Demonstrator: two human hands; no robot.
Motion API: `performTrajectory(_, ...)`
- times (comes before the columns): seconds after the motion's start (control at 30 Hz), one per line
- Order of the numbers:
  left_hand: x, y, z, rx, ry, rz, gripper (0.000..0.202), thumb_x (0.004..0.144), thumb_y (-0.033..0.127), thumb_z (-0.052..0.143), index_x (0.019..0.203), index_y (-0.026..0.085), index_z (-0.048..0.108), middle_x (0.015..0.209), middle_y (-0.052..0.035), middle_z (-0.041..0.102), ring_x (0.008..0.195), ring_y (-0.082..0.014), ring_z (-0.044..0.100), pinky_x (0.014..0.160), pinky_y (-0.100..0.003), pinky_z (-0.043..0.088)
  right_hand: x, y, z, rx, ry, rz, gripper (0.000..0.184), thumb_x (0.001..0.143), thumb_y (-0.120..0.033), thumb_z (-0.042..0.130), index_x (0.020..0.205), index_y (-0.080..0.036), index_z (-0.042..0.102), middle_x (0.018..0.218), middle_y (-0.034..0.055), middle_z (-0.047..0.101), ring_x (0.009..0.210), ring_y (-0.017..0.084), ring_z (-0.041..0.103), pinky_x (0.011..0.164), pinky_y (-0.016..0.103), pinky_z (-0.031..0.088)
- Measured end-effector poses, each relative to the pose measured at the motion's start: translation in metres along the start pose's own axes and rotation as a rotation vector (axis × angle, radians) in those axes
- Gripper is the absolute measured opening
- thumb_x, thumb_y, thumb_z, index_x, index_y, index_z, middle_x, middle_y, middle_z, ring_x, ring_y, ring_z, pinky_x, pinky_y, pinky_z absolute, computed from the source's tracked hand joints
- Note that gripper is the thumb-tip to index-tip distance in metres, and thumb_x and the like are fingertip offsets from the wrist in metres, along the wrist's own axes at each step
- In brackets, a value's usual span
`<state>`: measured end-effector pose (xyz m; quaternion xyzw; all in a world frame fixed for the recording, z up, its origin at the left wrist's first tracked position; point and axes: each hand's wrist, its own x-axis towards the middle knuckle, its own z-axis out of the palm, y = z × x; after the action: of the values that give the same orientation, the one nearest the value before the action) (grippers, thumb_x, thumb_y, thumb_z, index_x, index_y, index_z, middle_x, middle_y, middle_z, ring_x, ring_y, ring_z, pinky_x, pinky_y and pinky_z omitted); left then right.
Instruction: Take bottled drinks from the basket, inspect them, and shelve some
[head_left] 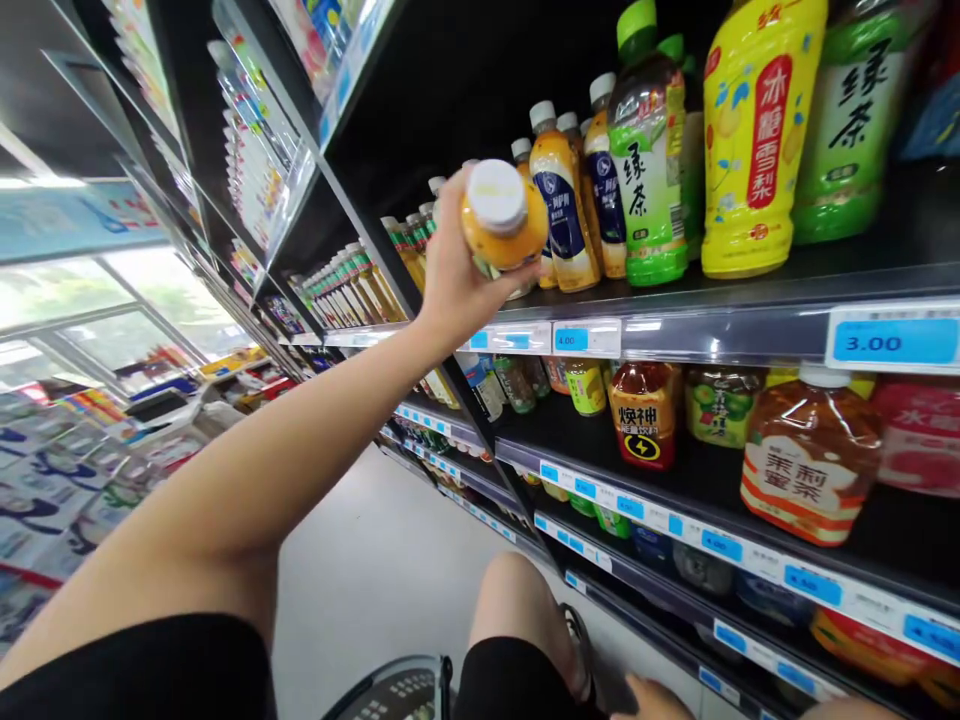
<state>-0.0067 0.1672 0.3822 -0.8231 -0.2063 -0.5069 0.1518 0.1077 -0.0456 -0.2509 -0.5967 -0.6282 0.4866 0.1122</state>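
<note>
My left hand (448, 275) is raised to the upper shelf and wrapped around an orange juice bottle with a white cap (501, 215), its cap end turned toward me. The bottle hovers just in front of the shelf edge (675, 335), next to a row of matching orange bottles with blue labels (562, 200). Only a sliver of my right hand (651, 698) shows at the bottom edge, low by the bottom shelves; its fingers are hidden. My bent knee (517, 600) is between the two hands.
Green tea bottles (649, 150) and a yellow bottle (754, 140) stand right of the orange row. Lower shelves hold amber drink bottles (810, 460) behind blue price tags (892, 340). A dark shopping basket (397, 690) sits by my leg. The grey aisle floor (375, 570) runs ahead.
</note>
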Motion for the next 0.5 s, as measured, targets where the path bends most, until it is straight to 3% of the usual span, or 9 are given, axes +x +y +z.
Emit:
performTrajectory(0.1, 0.019, -0.023, 0.022, -0.011, -0.051, -0.031, 0.104, 0.064, 0.072, 0.089, 0.142, 0.024, 0.040, 0.145, -0.0161, 0.052, 0.141, -0.0392, 0.049, 0.122, -0.055, 0.038, -0.005, -0.006, -0.009, -0.026, -0.074, -0.003, 0.081, 0.051, -0.063, 0.039, 0.116, -0.032, 0.075, 0.125, 0.0214, 0.071, 0.136, 0.042, 0.056, 0.118, 0.054, 0.042)
performTrajectory(0.23, 0.040, -0.049, 0.043, -0.067, 0.002, -0.119, 0.104, 0.070, 0.075, 0.084, 0.145, 0.029, 0.031, 0.150, -0.0137, 0.050, 0.137, -0.0313, 0.052, 0.119, -0.048, 0.040, -0.007, -0.014, -0.020, -0.026, -0.049, 0.023, 0.097, 0.051, -0.065, 0.035, 0.131, -0.021, 0.070, 0.144, 0.0268, 0.058, 0.141, 0.040, 0.051, 0.120, 0.051, 0.039)
performTrajectory(0.37, 0.057, -0.090, 0.057, -0.153, -0.025, -0.280, 0.116, 0.064, 0.077, 0.087, 0.149, 0.028, 0.024, 0.141, -0.0084, 0.058, 0.119, -0.0229, 0.058, 0.113, -0.047, 0.040, -0.006, -0.024, -0.027, 0.007, -0.072, 0.021, 0.083, 0.047, -0.064, 0.036, 0.114, -0.034, 0.074, 0.134, 0.0188, 0.067, 0.138, 0.043, 0.054, 0.119, 0.052, 0.041)
performTrajectory(0.5, 0.063, -0.132, 0.067, -0.158, 0.074, -0.328, 0.113, 0.066, 0.078, 0.085, 0.149, 0.024, 0.030, 0.145, -0.0060, 0.054, 0.125, -0.0191, 0.050, 0.117, -0.047, 0.032, -0.012, -0.037, -0.036, 0.047, -0.084, 0.015, 0.081, 0.047, -0.058, 0.040, 0.115, -0.037, 0.077, 0.132, 0.0162, 0.068, 0.135, 0.046, 0.056, 0.117, 0.056, 0.041)
